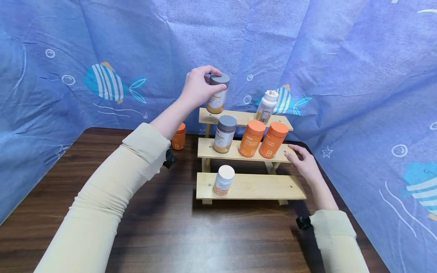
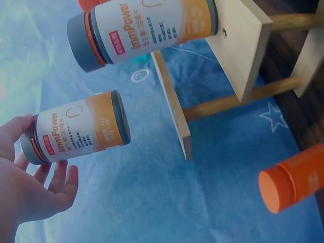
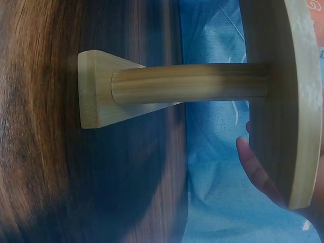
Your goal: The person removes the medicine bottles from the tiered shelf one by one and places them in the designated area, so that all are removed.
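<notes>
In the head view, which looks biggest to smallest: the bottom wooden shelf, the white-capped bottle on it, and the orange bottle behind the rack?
1. Bottom wooden shelf
2. White-capped bottle
3. Orange bottle, though it is partly hidden and farther away, so this is unsure.

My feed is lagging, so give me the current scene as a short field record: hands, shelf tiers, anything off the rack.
left hand: grips grey-capped ImmPower bottle by its cap, at the top tier's left end
right hand: fingers on the middle tier's right end
top tier: white-capped bottle
middle tier: grey-capped bottle, two orange bottles
bottom tier: white-capped bottle
off the wooden rack: orange bottle on the table, left of it
</notes>
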`<state>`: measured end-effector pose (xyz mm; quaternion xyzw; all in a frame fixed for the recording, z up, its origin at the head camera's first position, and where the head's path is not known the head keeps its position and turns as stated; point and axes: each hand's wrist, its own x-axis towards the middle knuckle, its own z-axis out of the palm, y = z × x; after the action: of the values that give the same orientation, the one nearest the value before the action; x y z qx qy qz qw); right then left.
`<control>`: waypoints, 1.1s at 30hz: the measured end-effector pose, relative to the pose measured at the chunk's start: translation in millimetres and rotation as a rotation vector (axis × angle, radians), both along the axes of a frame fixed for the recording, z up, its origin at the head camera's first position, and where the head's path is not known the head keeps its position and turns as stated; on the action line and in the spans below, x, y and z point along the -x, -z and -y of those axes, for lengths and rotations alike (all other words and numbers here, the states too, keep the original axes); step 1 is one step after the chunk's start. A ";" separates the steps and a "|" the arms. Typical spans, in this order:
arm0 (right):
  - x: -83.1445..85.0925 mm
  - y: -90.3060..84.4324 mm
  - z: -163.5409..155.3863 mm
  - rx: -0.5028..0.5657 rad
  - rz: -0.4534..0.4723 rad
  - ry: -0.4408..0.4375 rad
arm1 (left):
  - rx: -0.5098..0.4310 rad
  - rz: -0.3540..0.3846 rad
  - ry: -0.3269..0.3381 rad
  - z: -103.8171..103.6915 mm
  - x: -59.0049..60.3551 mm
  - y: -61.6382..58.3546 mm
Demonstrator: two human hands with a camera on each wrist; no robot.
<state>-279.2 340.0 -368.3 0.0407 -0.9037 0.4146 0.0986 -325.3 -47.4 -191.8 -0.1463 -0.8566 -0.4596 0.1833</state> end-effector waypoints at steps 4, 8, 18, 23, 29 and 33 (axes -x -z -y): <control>-0.6 0.6 -0.5 0.025 0.001 -0.004 | 0.007 0.006 -0.025 9.5 -4.0 0.6; -0.9 0.3 -0.5 0.039 -0.001 -0.012 | 0.020 0.018 -0.064 22.0 -6.8 3.8; -1.1 1.6 -0.7 0.023 0.000 0.004 | 0.033 0.053 -0.150 54.4 -9.1 19.0; -1.1 1.9 -0.8 0.002 -0.007 0.006 | 0.036 0.073 -0.180 67.5 -8.9 25.6; -1.9 0.2 2.0 -0.004 -0.001 0.012 | 0.045 0.073 -0.203 84.1 -9.4 32.7; -2.9 -0.3 3.3 0.007 0.000 0.012 | 0.045 0.057 -0.213 95.9 -8.9 40.7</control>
<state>-276.3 336.7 -367.9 0.0349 -0.9025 0.4171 0.1014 -316.4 -143.3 -232.5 -0.0456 -0.8822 -0.4222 0.2035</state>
